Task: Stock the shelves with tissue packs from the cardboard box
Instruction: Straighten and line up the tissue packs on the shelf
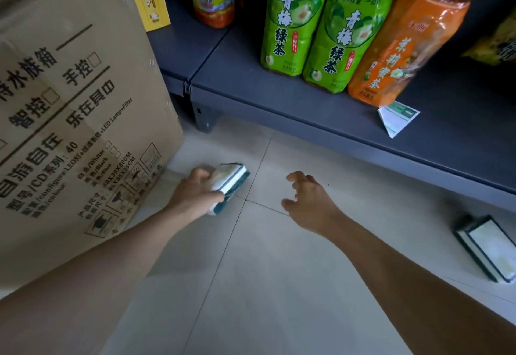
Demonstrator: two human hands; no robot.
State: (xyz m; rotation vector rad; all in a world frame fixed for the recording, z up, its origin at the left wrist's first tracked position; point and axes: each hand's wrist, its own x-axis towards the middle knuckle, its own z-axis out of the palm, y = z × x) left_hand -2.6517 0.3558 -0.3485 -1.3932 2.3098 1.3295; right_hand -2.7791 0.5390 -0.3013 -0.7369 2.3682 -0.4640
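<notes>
Low over the tiled floor [279,284], the left hand [195,191] grips a tissue pack [230,180] beside the cardboard box [69,120]; the right hand [308,201] hovers loose, holding nothing (another pack [487,251] lies below the dark shelf [279,100]).

A tissue pack [230,184], white-faced with a dark teal edge, sits low over the pale floor tiles just right of the cardboard box's bottom corner, tilted toward 1 o'clock and gripped along its near end by the left hand [195,191]. A second tissue pack [487,251] of the same colours lies flat on the floor, well apart at 4 o'clock from the first, near the frame's right edge. The cardboard box [75,120], tall, brown and printed with black text, stands at 10 o'clock beside the dark grey shelf [279,97]
</notes>
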